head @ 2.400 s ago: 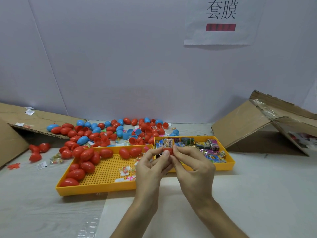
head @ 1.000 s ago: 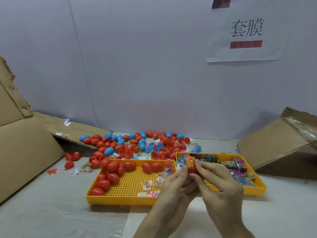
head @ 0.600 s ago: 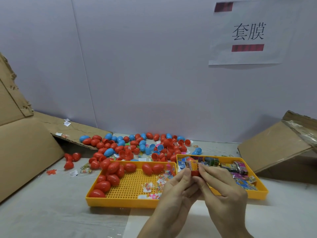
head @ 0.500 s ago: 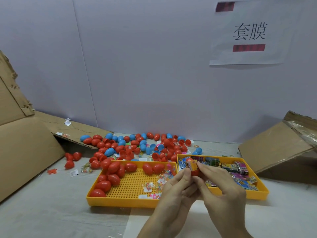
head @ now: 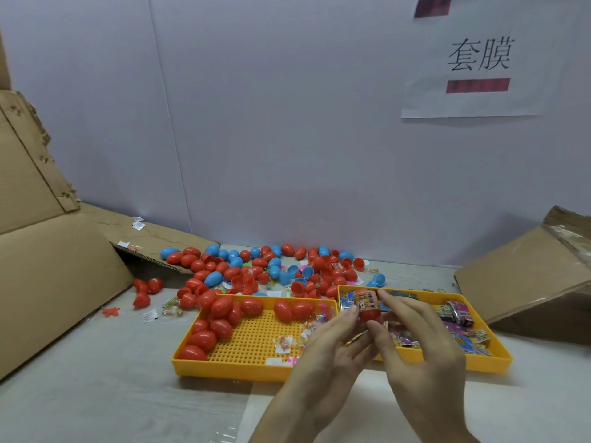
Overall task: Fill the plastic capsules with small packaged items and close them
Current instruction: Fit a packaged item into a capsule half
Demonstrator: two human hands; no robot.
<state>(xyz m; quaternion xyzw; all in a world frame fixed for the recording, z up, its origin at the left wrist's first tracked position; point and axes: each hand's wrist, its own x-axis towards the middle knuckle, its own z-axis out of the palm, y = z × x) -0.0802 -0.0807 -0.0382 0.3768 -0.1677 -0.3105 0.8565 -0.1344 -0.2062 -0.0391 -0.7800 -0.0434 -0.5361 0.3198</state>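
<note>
There are two yellow trays, a left tray (head: pixel 230 369) and a right tray (head: pixel 479 366) — two hands, a left hand (head: pixel 323 356) and a right hand (head: pixel 422 356) — one labelled capsule (head: pixel 367 306), one paper sign (head: pixel 473 59), and loose capsules (head: pixel 232 273) too many to count.

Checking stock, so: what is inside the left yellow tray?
In the left yellow tray, closed red capsules crowd the left and far sides; small colourful packets lie towards the right. The left hand covers the near right corner.

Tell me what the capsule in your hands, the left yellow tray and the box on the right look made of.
Capsule: smooth glossy red plastic by its shine; the printed band round it could be film or paper. Tray: moulded yellow plastic, fairly matte, floor a grid of holes. Box: dull brown cardboard, with shiny clear tape on its flap.
</note>
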